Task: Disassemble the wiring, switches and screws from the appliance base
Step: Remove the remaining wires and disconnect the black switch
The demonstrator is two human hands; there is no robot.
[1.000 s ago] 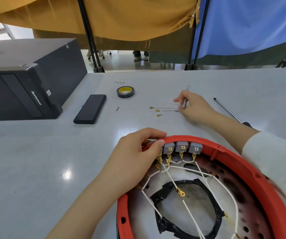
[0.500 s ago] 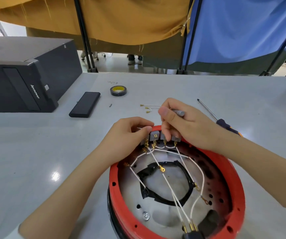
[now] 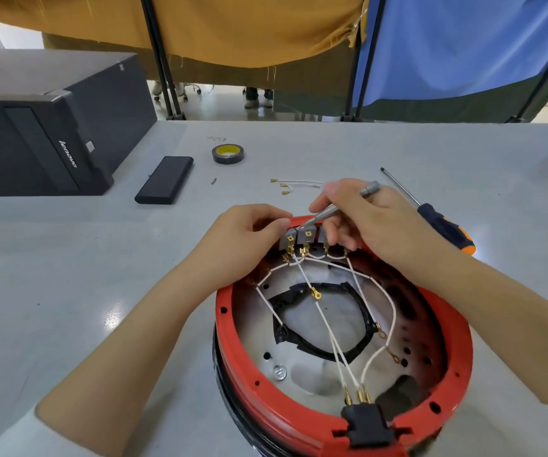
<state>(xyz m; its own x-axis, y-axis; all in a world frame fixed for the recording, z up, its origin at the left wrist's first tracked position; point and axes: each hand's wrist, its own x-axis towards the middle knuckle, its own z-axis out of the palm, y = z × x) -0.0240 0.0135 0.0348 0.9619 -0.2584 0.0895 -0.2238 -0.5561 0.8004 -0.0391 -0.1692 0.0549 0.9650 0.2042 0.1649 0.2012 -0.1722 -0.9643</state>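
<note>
Behind curtains, on the grey counter (image 3: 51,291) near its front edge, sat the appliance base (image 3: 457,328), left hand (image 3: 243,239) pinching the switches (image 3: 299,238), right hand (image 3: 371,216) clamped on a slim tool (image 3: 338,206), best levered gently, sparing the wiring (image 3: 328,328).

The only writing I can read is the brand "lenovo" in pale letters, running sideways down the front panel of the black computer case (image 3: 51,127) at the left edge of my table (image 3: 68,291). A small pale sticker sits just beside that word on the case, but its print is too small to read.
</note>
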